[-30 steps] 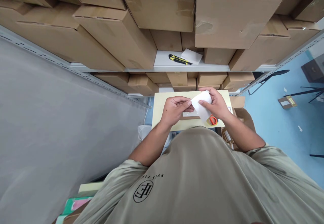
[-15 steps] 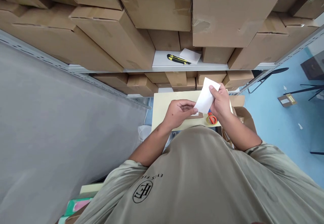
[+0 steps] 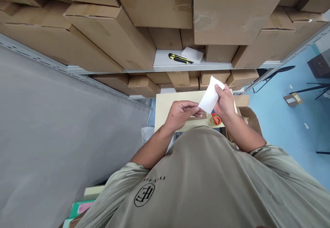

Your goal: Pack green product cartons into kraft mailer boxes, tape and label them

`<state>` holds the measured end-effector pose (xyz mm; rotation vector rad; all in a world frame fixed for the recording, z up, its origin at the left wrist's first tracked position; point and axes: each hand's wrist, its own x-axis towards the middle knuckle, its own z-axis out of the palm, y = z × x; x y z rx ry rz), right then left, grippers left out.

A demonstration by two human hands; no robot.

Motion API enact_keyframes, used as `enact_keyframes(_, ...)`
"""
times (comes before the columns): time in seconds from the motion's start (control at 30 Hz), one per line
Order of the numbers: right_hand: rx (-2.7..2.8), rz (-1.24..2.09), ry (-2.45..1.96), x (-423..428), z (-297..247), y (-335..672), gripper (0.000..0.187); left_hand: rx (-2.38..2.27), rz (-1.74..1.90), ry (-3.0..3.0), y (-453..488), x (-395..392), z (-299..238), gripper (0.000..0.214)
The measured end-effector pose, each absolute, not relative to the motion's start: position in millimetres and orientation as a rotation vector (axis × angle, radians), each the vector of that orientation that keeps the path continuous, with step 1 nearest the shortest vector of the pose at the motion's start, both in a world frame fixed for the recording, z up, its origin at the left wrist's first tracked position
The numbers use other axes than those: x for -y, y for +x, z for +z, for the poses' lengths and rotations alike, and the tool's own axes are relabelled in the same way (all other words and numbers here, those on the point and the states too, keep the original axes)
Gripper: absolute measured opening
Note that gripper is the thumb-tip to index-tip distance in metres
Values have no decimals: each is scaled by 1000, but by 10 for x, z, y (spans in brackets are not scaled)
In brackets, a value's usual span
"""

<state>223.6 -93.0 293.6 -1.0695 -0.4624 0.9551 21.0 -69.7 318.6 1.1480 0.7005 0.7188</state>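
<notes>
Little had changed: the right hand (image 3: 225, 101) still pinched the white paper sheet (image 3: 210, 95), which lay at 3 o'clock from the curled left hand (image 3: 180, 114).

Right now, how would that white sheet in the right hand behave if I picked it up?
The white sheet looks thin and probably light. It stands out from the right hand without visible droop, so it is likely fairly stiff, more card than tissue. Its smooth-looking face may slip a little, though this view cannot settle that.
</notes>
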Motion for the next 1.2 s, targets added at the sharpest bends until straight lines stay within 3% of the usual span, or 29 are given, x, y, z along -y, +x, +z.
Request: enact_keyframes(1.2,532,812,-1058,1068,2983,2164,60,-725,886,1230,286,695,3225,43)
